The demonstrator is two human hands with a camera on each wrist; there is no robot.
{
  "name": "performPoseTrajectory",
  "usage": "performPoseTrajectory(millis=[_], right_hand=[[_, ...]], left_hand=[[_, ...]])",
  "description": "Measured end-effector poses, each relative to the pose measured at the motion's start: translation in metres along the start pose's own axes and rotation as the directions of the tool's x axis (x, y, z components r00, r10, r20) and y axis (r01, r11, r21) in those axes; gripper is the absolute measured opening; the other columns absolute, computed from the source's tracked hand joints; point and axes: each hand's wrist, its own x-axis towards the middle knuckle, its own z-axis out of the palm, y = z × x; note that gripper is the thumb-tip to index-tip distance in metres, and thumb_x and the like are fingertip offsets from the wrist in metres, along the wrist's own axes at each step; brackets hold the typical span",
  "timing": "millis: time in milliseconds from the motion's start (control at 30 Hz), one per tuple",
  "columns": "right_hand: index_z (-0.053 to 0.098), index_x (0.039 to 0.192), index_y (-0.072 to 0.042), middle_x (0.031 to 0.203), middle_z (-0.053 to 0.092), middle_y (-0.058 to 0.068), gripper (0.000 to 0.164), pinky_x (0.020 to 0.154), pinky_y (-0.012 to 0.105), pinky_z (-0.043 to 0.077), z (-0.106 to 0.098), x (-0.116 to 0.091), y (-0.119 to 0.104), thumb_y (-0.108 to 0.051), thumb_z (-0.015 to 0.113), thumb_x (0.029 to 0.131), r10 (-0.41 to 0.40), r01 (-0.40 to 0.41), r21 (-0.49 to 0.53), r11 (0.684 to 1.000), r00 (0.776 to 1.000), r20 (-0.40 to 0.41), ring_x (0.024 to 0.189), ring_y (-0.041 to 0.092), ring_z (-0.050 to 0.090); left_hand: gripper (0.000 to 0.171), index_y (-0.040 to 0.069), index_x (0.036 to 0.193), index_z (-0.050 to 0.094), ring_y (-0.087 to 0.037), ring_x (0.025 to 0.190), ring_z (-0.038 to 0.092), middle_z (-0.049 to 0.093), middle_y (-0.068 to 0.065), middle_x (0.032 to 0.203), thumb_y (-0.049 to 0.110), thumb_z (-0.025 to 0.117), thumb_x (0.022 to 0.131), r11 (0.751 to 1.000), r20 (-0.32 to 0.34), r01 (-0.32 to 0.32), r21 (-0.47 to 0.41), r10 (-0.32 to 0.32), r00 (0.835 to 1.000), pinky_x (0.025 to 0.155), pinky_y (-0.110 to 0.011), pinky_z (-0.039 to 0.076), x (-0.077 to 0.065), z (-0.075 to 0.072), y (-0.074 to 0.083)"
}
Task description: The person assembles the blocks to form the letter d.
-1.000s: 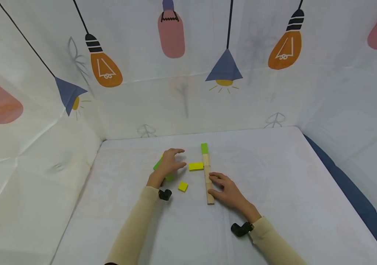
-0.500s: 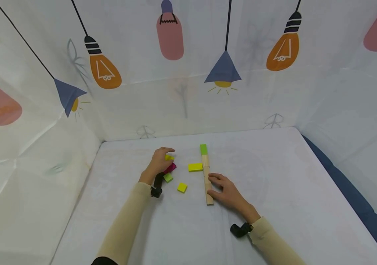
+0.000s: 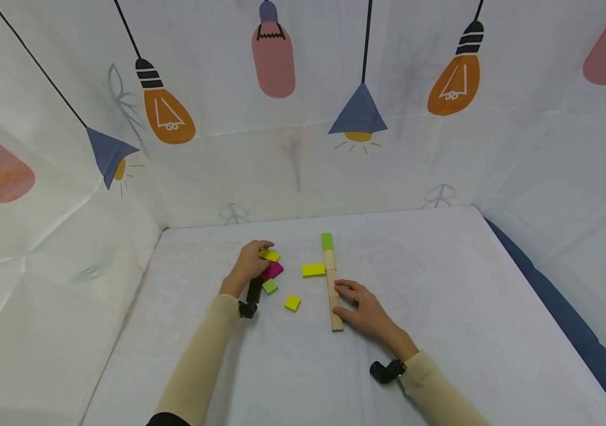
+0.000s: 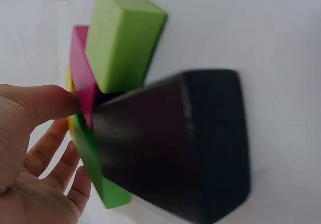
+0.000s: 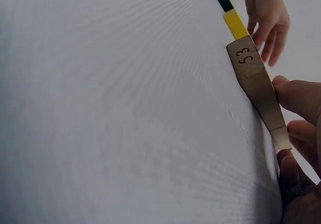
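Observation:
My left hand (image 3: 245, 269) is at the loose blocks left of centre. Its thumb and fingers pinch a yellow block (image 3: 269, 255), which lies by a magenta block (image 3: 271, 271). A light green block (image 4: 125, 38) leans close to the magenta one in the left wrist view. A darker green block (image 4: 95, 169) lies past them, and a dark block (image 4: 170, 143) fills the foreground. My right hand (image 3: 367, 307) rests against the right side of a row of plain wooden blocks (image 3: 333, 284), its fingertips touching their edge. One block end (image 5: 246, 58) reads "53".
A green block (image 3: 326, 241) tops the wooden row at its far end. A yellow block (image 3: 313, 270) meets the row from the left, and a small yellow block (image 3: 292, 303) lies nearer. They lie on a white-covered table (image 3: 441, 266), before a printed cloth wall (image 3: 303, 160).
My left hand has moved left from beside the yellow block at the row to the loose blocks, then closed on a yellow one. My right hand has stayed at the wooden row.

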Motion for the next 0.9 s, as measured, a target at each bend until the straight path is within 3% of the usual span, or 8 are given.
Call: performPoseTrajectory(millis=[667, 900], right_hand=[[0.059, 0.143, -0.002, 0.151, 0.055, 0.008, 0.059, 0.111, 0.054, 0.045, 0.0015, 0.0001, 0.0009, -0.028, 0.078, 0.093, 0.011, -0.011, 0.018, 1.0, 1.0, 0.006, 0.143, 0.034, 0.048], [0.059, 0.143, -0.002, 0.151, 0.055, 0.007, 0.059, 0.111, 0.054, 0.045, 0.0013, -0.0002, 0.0016, -0.029, 0.077, 0.093, 0.0, 0.0, 0.006, 1.0, 1.0, 0.0, 0.143, 0.034, 0.048]], left_hand=[[0.041, 0.0, 0.135, 0.064, -0.035, 0.121, 0.059, 0.058, -0.024, 0.136, 0.013, 0.071, 0.097, 1.0, -0.047, 0.007, -0.008, -0.007, 0.999, 0.106, -0.05, 0.05, 0.0009, 0.0066, -0.0073], [0.044, 0.005, 0.137, 0.064, -0.032, 0.118, 0.058, 0.059, -0.02, 0.136, 0.021, 0.072, 0.097, 0.997, -0.065, 0.049, -0.054, -0.053, 0.997, 0.106, -0.048, 0.051, 0.0009, 0.0066, -0.0068]])
